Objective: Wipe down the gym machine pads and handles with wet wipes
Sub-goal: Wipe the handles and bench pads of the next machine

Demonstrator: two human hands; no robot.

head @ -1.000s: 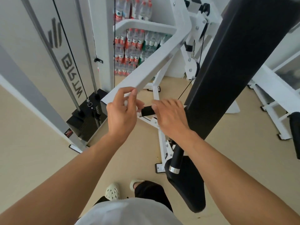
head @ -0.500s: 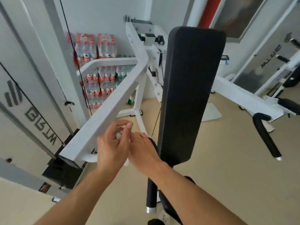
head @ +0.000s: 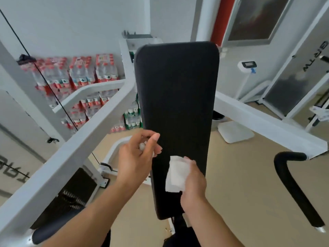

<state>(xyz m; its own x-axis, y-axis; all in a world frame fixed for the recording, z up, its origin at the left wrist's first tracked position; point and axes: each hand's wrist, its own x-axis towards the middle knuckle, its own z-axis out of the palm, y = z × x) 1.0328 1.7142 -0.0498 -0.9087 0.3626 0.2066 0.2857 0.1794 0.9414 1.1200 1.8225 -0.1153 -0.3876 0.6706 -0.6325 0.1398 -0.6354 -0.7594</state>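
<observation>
A tall black back pad (head: 176,97) stands upright in the middle of the view. My right hand (head: 193,180) holds a flat white wet wipe (head: 176,173) against the pad's lower part. My left hand (head: 137,157) hovers just left of the pad, its fingers curled round a small crumpled white wad (head: 142,146). A black handle (head: 297,186) curves down at the right. Another black grip (head: 51,232) ends the white arm at the lower left.
White machine arms (head: 74,150) slant across the left and right. A cable (head: 44,75) and a weight stack (head: 71,196) stand at the left. Packs of water bottles (head: 80,72) are piled against the far wall. A white scale (head: 235,132) lies on the beige floor.
The view has lifted from the floor to the back pad. My hands have parted, and the right one now shows an unfolded wipe laid on the pad.
</observation>
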